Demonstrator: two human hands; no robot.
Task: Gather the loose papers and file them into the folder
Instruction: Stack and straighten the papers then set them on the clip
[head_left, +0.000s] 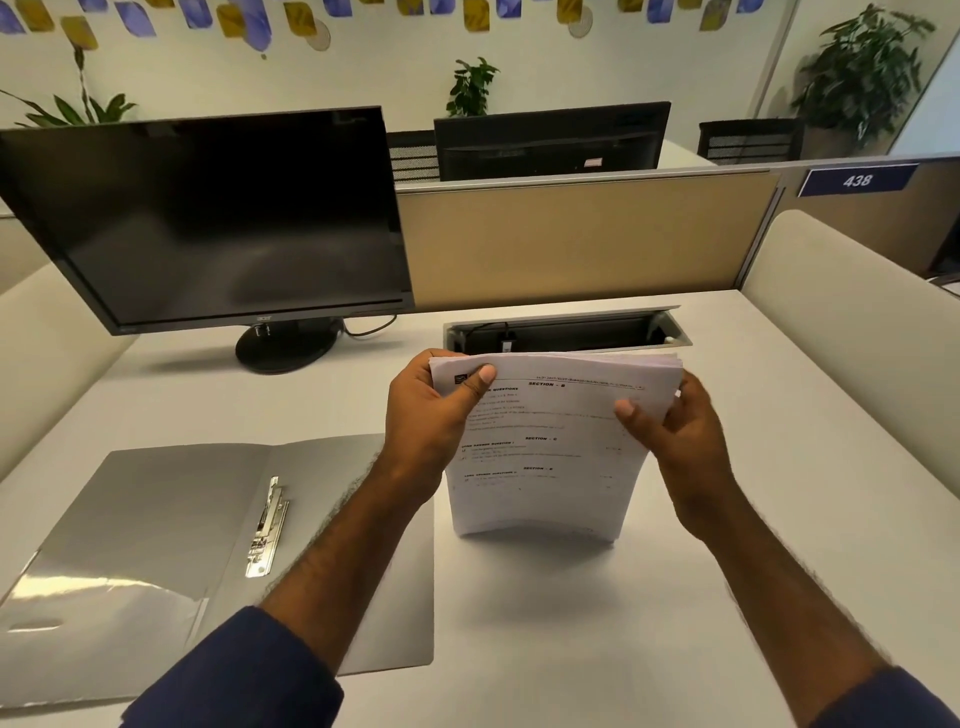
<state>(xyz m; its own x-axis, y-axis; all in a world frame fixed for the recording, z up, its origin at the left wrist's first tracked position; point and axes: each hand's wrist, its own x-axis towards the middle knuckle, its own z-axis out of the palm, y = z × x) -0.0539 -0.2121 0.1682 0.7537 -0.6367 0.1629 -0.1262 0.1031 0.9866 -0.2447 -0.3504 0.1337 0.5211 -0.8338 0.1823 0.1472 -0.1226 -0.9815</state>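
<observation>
- Pinching papers (545, 447) at both top corners: left hand (431, 415), right hand (675, 421), thumbs in front.
- Held upright, bottom edge on desk (675, 597), likely to square the stack.
- Left of grip: folder (156, 519) open flat, clip (267, 525) exposed, ready for filing.

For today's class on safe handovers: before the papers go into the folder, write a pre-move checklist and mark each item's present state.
1. Both hands hold the stack: ok. The left hand and right hand grip the paper stack at its top corners.
2. Sheets squared: ok; bottom edge stands on the desk.
3. Folder open: ok. The grey folder lies flat on the desk.
4. Metal clip released: cannot tell.
5. Sheets punched for the clip: cannot tell.
6. All loose sheets gathered: ok within view.
</observation>
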